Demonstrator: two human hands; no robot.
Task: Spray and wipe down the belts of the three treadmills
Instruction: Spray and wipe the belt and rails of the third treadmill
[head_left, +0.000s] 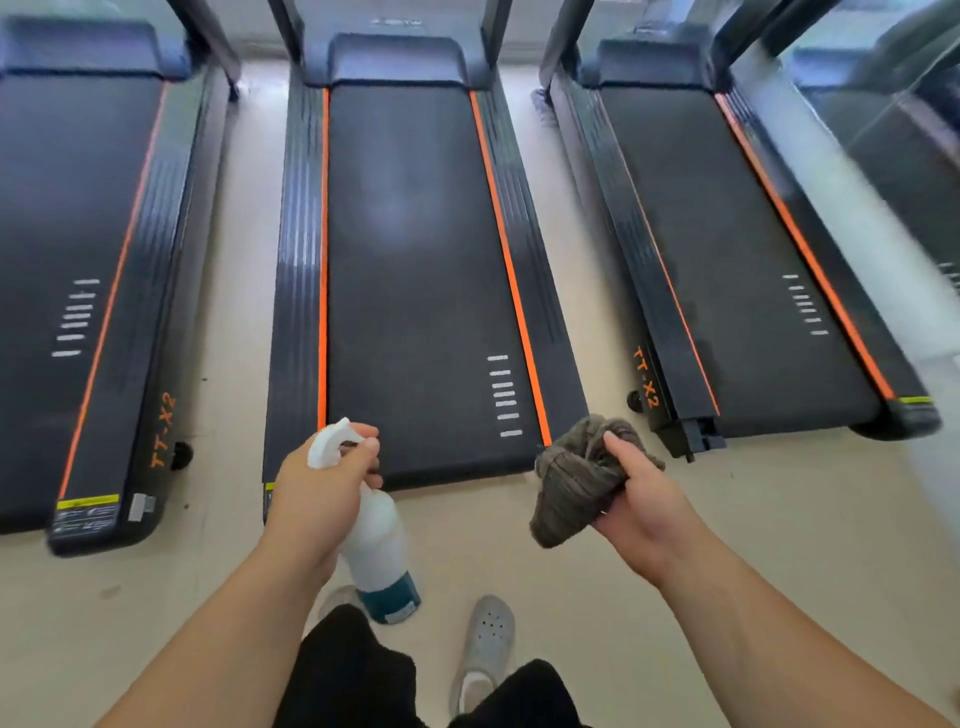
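My left hand (322, 488) grips the white spray bottle (382, 540) at its neck. Its long axis runs from the teal base, nearest me, up to the nozzle, which points forward at the middle treadmill belt (415, 260). My right hand (636, 499) clutches a crumpled grey cloth (576, 483) beside that belt's near end.

black treadmill belts (421, 270) with orange edge stripes, white spray bottle (379, 525) with teal base, grey-brown cloth (576, 483)

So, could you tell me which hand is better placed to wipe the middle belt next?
Probably right: the right hand grips the cloth close to the middle belt, while the left hand holds the spray bottle.
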